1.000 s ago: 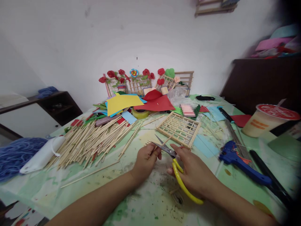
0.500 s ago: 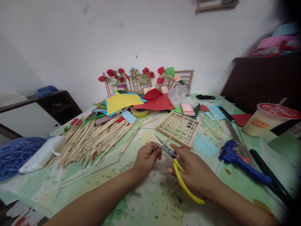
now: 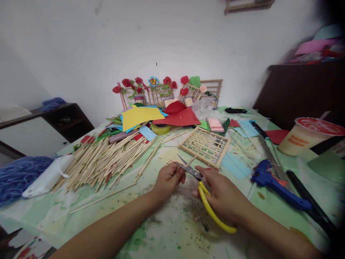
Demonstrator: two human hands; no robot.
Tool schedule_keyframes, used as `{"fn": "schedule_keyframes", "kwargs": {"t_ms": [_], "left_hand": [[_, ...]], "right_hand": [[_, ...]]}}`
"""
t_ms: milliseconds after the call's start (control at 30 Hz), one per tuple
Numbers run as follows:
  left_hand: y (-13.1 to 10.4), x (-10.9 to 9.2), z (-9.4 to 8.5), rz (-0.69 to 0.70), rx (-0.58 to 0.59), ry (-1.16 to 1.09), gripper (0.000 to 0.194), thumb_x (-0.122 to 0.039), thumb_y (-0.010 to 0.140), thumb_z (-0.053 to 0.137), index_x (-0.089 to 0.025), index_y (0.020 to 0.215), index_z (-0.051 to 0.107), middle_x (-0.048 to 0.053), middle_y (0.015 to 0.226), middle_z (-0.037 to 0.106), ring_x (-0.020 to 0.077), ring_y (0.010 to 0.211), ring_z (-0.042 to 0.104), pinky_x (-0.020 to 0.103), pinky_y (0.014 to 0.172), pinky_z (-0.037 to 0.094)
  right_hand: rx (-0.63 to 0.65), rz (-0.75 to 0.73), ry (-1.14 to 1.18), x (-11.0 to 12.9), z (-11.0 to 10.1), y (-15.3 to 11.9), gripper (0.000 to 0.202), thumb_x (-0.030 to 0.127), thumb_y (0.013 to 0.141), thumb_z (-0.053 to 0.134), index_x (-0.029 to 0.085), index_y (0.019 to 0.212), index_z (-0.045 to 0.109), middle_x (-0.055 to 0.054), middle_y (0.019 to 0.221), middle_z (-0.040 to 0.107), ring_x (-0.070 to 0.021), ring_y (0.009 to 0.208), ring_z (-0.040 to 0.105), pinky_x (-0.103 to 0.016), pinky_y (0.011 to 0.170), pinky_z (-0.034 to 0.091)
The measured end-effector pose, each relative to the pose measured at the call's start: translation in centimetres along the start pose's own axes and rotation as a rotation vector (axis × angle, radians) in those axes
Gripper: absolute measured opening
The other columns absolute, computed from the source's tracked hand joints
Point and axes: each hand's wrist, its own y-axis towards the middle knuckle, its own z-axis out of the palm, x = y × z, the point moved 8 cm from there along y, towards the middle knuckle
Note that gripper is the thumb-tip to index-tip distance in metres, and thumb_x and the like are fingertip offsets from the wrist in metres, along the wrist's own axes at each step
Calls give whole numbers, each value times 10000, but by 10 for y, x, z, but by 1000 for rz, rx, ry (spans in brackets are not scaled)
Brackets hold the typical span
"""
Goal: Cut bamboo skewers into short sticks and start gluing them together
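Observation:
My right hand (image 3: 219, 192) is closed around yellow-handled scissors (image 3: 212, 212), whose blades are parted and point up and left. A thin wooden stick (image 3: 192, 160) crosses between the blades. The fingers of my left hand (image 3: 169, 180) are pinched on the stick's near end, which they mostly hide, close to the blade tips. Several short stick ends (image 3: 171, 162) show just behind the left hand; whether they touch it I cannot tell. Beyond both hands lies a lattice frame of sticks (image 3: 205, 145), flat on the table.
Loose sticks (image 3: 105, 162) are heaped to the left, beside a white container (image 3: 50, 176) and blue yarn (image 3: 24, 178). To the right lie a blue glue gun (image 3: 280, 187) and a lidded cup (image 3: 304, 138). Coloured paper (image 3: 142, 117) and tape (image 3: 161, 129) sit farther back.
Almost nothing differs. The scissors' handles have shifted very slightly, while both hands keep their hold in the same place.

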Motion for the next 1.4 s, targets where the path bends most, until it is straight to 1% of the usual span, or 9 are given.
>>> {"fn": "schedule_keyframes", "kwargs": {"t_ms": [167, 267, 333, 400, 500, 700, 967, 1233, 1400], "left_hand": [[0, 9, 4, -53, 6, -56, 404, -482, 858, 454, -145, 664, 564, -15, 532, 494, 81, 466, 383, 204, 475, 303], [2, 8, 5, -35, 0, -150, 324, -466, 811, 532, -144, 821, 566, -9, 588, 559, 81, 471, 409, 199, 478, 315], [3, 5, 4, -16, -9, -152, 304, -443, 801, 553, -145, 858, 561, -6, 609, 581, 81, 479, 418, 196, 484, 320], [3, 2, 2, -4, -14, -75, 283, -416, 826, 527, -143, 777, 577, -5, 596, 566, 79, 490, 413, 194, 489, 321], [2, -1, 0, 8, -18, 29, 350, -412, 857, 477, -143, 664, 593, -13, 549, 500, 81, 490, 401, 195, 478, 311], [0, 1, 0, 7, 10, 74, 454, -475, 869, 419, -150, 586, 561, -26, 468, 396, 86, 452, 363, 205, 446, 272], [1, 4, 5, -7, 48, -56, 446, -522, 854, 424, -157, 605, 480, -32, 508, 402, 76, 451, 343, 205, 445, 277], [3, -4, 9, 28, 108, -226, 424, -498, 838, 480, -154, 592, 456, -47, 498, 355, 60, 431, 300, 199, 413, 228], [2, 5, 13, -47, 162, -333, 412, -522, 820, 497, -151, 642, 471, -62, 467, 344, 51, 397, 275, 189, 389, 202]], "right_hand": [[11, -1, -32, 2, -2, -1, 568, 468, 776, 549, 171, 1259, 512, -135, 1104, 634, -274, 1001, 584, -389, 837, 446], [9, 15, -50, 1, -2, -1, 585, 482, 777, 540, 171, 1271, 503, -141, 1125, 627, -280, 1006, 584, -390, 824, 448], [7, 27, -56, 1, -1, 0, 598, 485, 776, 539, 172, 1283, 489, -140, 1131, 625, -285, 1012, 581, -393, 826, 444], [2, 33, -58, 1, -1, 0, 599, 479, 769, 547, 182, 1285, 483, -132, 1121, 628, -285, 1010, 580, -394, 830, 440], [1, 33, -58, 3, -1, 1, 616, 474, 753, 569, 181, 1288, 477, -130, 1109, 624, -286, 1008, 576, -392, 837, 435], [7, 15, -88, 3, 1, 1, 691, 490, 727, 594, 156, 1315, 450, -151, 1136, 588, -296, 1045, 542, -402, 867, 423], [8, 11, -94, 1, 3, -1, 744, 514, 721, 606, 135, 1337, 429, -149, 1196, 555, -284, 1100, 506, -400, 930, 397], [24, 3, -86, 4, 1, -1, 717, 521, 745, 581, 136, 1333, 436, -150, 1180, 568, -278, 1085, 514, -401, 913, 408], [31, 2, -84, 3, 1, -1, 719, 519, 738, 592, 141, 1330, 441, -145, 1191, 565, -275, 1085, 516, -394, 915, 405]]}}
